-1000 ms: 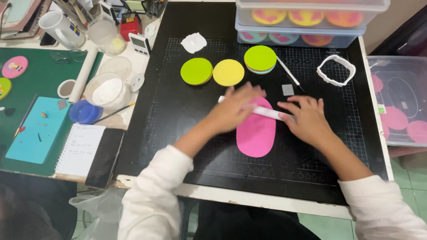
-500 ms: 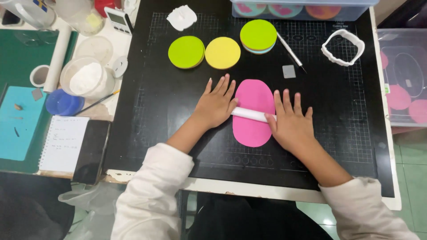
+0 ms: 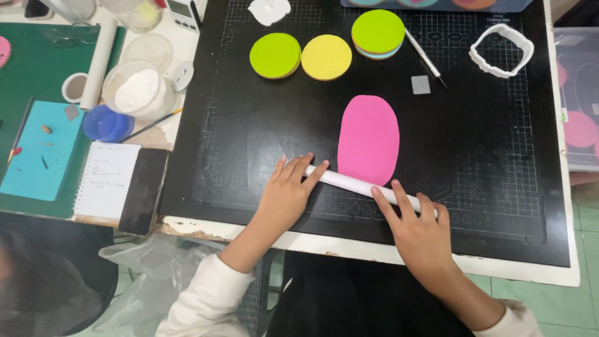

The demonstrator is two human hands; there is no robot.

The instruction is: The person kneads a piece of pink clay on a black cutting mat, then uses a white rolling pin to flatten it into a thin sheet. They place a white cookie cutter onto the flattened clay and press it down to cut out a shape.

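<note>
A flat pink oval of clay (image 3: 369, 139) lies on the black cutting mat (image 3: 262, 137). Just below its near end lies a thin white roller (image 3: 359, 185), slanting down to the right. My left hand (image 3: 287, 193) rests flat with its fingertips on the roller's left end. My right hand (image 3: 418, 231) lies with spread fingers over the roller's right end. Both hands press on it with flat fingers, not wrapped around it.
Green (image 3: 275, 55), yellow (image 3: 326, 57) and stacked green (image 3: 378, 32) clay discs sit at the mat's far side, with a white cutter frame (image 3: 501, 50), a thin tool (image 3: 424, 57) and a grey square (image 3: 421, 85). Left of the mat: powder bowl (image 3: 134, 93), notebook (image 3: 107, 180), phone (image 3: 144, 198).
Both hands and the roller have moved toward me, from the middle of the pink oval to just off its near end. The oval now lies uncovered and looks longer.
</note>
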